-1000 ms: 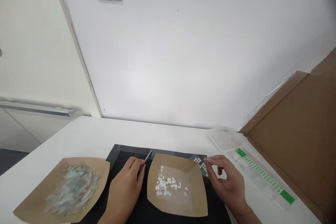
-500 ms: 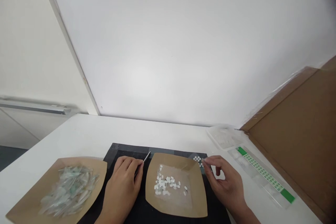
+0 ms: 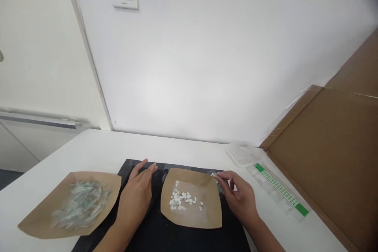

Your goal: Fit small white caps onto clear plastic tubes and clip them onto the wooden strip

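Observation:
My left hand rests on the black mat, its fingers stretched forward and apart. Just right of those fingers lies a dark, slim object with a rounded end; its kind is unclear. A brown paper tray sits between my hands, holding a clear sheet and many small white oval pieces. At the tray's upper right corner, my right hand pinches thumb and forefinger together. Whatever is between those fingertips is too small to name. A cluster of white dots lies beside them, partly hidden.
On the left stands another brown tray heaped with clear and greenish plastic bits. To the right lie a clear strip with a green-and-white label and a translucent tray. A cardboard panel borders the white table.
My left hand has let go of the slim metal-tipped tool and stretched out its fingers. My right hand stays pinched near the white dots. The view has tilted up and shifted slightly.

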Demonstrator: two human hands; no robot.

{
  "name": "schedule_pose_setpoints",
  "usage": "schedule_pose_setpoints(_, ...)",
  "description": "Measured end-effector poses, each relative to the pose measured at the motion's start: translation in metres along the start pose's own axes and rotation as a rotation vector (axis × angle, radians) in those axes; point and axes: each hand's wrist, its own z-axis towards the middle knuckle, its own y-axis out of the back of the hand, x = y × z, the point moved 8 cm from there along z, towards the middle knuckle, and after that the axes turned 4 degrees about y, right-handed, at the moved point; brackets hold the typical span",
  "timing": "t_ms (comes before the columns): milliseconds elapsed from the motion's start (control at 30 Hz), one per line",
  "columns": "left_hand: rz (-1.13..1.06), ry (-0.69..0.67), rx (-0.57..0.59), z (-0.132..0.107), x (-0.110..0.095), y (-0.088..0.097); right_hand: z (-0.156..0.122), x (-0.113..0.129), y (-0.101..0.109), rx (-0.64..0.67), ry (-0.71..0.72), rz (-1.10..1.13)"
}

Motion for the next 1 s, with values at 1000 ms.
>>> schedule_pose_setpoints(1000,-0.218,0.044,-0.013,0.001,0.009,-0.011,-0.013,-0.046,-0.009,0.068,-0.385,-0.031)
